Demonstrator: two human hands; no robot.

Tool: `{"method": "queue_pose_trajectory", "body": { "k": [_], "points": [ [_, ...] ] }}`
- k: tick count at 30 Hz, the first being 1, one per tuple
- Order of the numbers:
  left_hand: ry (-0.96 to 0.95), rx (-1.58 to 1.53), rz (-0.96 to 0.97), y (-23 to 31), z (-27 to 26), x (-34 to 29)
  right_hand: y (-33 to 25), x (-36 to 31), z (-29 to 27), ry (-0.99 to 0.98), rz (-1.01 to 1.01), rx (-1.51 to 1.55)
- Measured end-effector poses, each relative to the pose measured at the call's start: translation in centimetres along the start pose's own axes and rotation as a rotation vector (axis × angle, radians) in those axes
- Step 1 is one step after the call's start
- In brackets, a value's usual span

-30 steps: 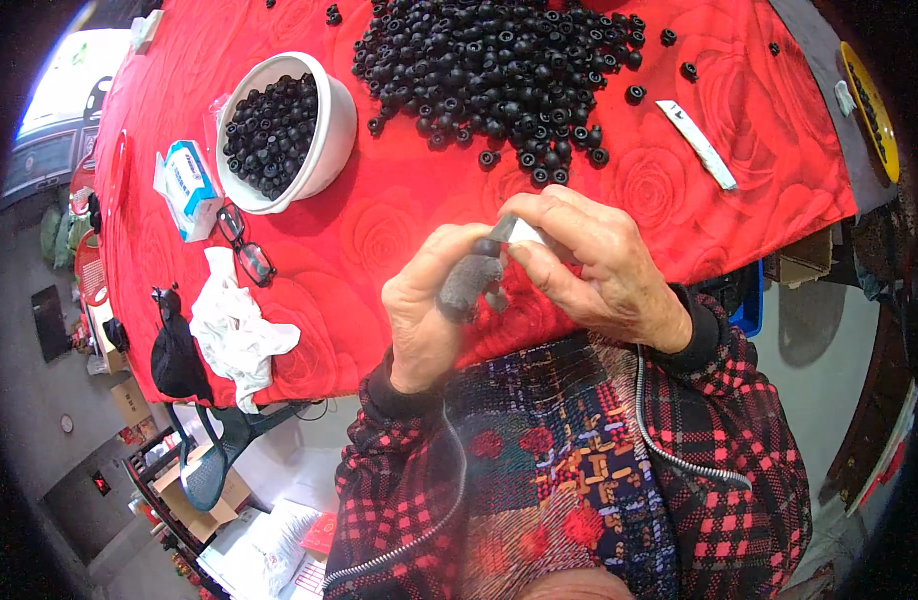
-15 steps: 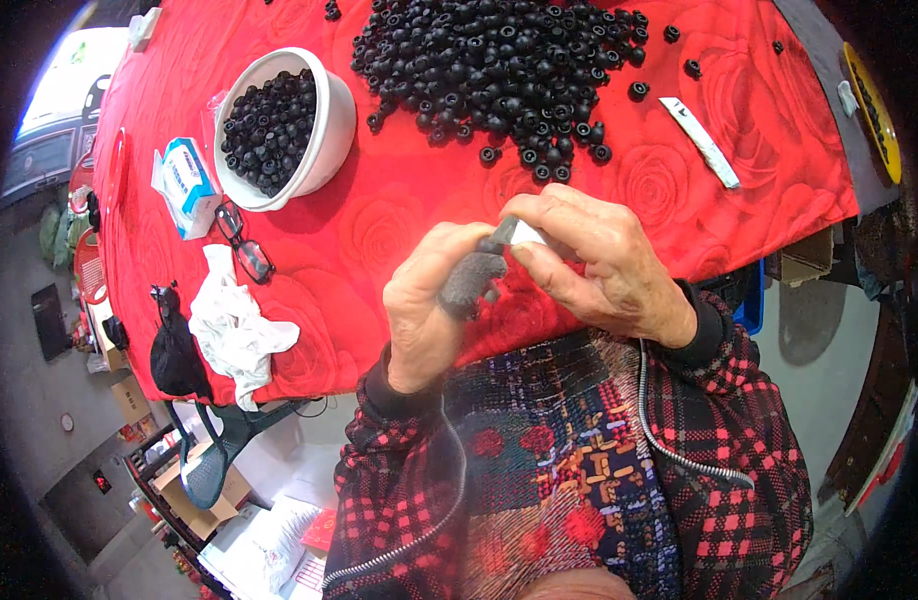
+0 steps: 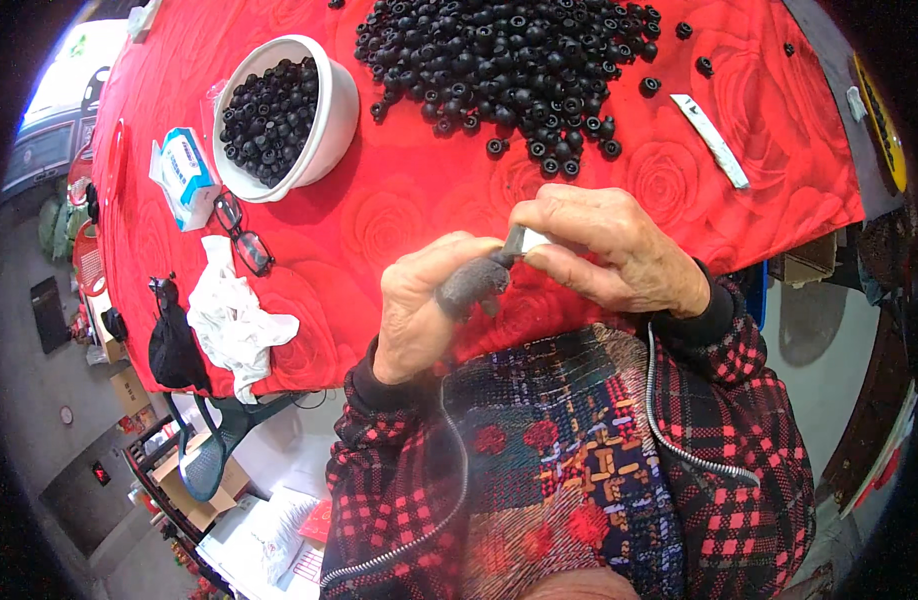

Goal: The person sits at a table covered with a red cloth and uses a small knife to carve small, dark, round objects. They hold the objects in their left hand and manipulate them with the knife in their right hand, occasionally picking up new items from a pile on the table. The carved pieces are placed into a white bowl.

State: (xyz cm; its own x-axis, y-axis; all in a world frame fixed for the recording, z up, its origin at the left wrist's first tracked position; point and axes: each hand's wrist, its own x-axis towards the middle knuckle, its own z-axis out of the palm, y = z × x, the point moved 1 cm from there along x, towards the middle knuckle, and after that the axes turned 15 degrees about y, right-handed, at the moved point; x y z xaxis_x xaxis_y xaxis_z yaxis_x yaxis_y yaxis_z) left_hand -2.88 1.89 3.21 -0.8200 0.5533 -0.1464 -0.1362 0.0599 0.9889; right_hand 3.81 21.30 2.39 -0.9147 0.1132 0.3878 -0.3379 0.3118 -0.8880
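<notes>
My left hand [image 3: 424, 300] is closed, its thumb pressed against fingers that wear dark grey coverings [image 3: 469, 287]. A small dark piece [image 3: 501, 258], mostly hidden, shows at the thumb tip. My right hand [image 3: 614, 250] pinches a flat grey blade [image 3: 515, 238] with a white wrapped part [image 3: 532, 240] between thumb and forefinger. The blade meets the dark piece at my left fingertips. Beyond my hands lies a large pile of small round black parts [image 3: 499, 60], each with a hole or rim. A white bowl [image 3: 334, 130] at the left is filled with similar parts.
Left of my hands are black-framed glasses [image 3: 244, 240], a blue and white box [image 3: 186, 180], a white cloth [image 3: 229, 320] and a black cloth item [image 3: 176, 345]. A white strip [image 3: 711, 142] lies to the right on the red rose-patterned tablecloth [image 3: 379, 225].
The blade has turned from slanting to more upright against my left fingertips. My left hand has tilted slightly, and the whole view has shifted a little.
</notes>
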Motion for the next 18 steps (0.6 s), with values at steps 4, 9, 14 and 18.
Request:
{"method": "queue_pose_trajectory", "body": {
  "k": [4, 9, 14, 18],
  "points": [
    [-0.038, -0.008, -0.019, 0.2, 0.2, 0.3, 0.6, 0.0, -0.1, -0.020, 0.004, 0.048],
    [-0.013, -0.090, -0.100, -0.9, 0.2, 0.0, 0.8, 0.1, -0.2, -0.037, 0.015, 0.099],
    [0.020, -0.160, -0.100, -1.6, 0.7, -0.1, 1.3, 0.0, -0.2, -0.035, 0.005, 0.116],
    [0.098, -0.240, -0.231, -2.3, 0.3, -0.4, 1.2, -1.0, 0.1, -0.114, -0.162, -0.048]
  ]
}}
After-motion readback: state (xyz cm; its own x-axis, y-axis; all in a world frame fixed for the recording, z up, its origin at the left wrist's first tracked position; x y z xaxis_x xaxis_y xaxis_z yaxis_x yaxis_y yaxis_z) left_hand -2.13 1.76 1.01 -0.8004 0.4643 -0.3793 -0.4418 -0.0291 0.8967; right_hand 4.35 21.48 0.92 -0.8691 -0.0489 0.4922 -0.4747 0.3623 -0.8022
